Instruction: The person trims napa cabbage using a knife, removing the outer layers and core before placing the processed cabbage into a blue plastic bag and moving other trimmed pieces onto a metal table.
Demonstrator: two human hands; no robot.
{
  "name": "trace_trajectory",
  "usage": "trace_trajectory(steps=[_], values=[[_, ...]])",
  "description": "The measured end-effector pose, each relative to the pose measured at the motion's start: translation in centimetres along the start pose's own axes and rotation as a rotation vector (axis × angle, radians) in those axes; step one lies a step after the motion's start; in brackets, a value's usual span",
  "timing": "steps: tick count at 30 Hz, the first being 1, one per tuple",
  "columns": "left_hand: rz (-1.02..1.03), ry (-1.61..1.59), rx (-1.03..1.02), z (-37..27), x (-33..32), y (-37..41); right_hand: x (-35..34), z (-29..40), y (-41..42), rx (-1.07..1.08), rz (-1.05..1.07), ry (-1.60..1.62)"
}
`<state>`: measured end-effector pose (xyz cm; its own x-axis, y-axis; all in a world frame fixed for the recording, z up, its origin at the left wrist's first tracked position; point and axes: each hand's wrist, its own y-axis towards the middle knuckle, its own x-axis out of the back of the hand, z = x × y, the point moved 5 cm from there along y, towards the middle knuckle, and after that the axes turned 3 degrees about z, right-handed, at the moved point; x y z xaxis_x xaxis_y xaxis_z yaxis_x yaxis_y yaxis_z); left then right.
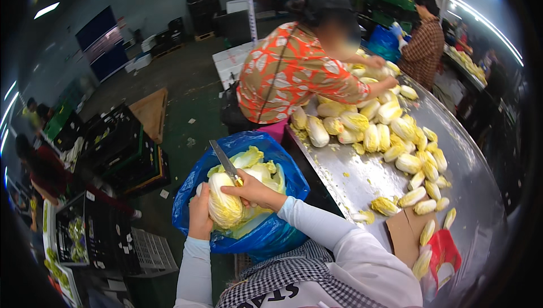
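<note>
A head of napa cabbage (225, 204) with pale yellow leaves is held over a blue plastic bag. My left hand (200, 214) grips its left side. My right hand (256, 191) holds a knife (224, 158) by its yellowish handle, the blade pointing up and away, and the thumb of that hand rests on the cabbage. Beneath both hands the blue plastic bag (292, 176) gapes wide, with loose cabbage leaves (250, 158) inside. Its lower contents are hidden by my hands and the cabbage.
To the right, a metal table (339, 172) bears many napa cabbages (382, 136), a cardboard piece (405, 233) and a red bag (445, 248). A co-worker in a patterned shirt (292, 74) leans over its far end. Black crates (123, 151) and a wooden board (150, 113) stand left.
</note>
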<state>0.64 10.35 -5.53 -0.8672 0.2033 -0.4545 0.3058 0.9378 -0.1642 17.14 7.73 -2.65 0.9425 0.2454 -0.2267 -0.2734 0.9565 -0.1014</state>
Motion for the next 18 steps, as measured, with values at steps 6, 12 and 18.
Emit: trace_trajectory(steps=[6, 12, 18], values=[[0.122, 0.382, -0.029, -1.0, -0.5, 0.1, 2.3, -0.2, -0.6, -0.006, -0.09, 0.271], [-0.251, 1.307, -0.593, -4.8, -4.3, -2.1, 4.4, 1.6, -1.4, 0.193, -0.361, -0.121], [0.187, 0.516, -0.316, -1.6, -7.0, -2.7, 0.9, 1.7, -2.1, 0.192, -0.31, -0.213]])
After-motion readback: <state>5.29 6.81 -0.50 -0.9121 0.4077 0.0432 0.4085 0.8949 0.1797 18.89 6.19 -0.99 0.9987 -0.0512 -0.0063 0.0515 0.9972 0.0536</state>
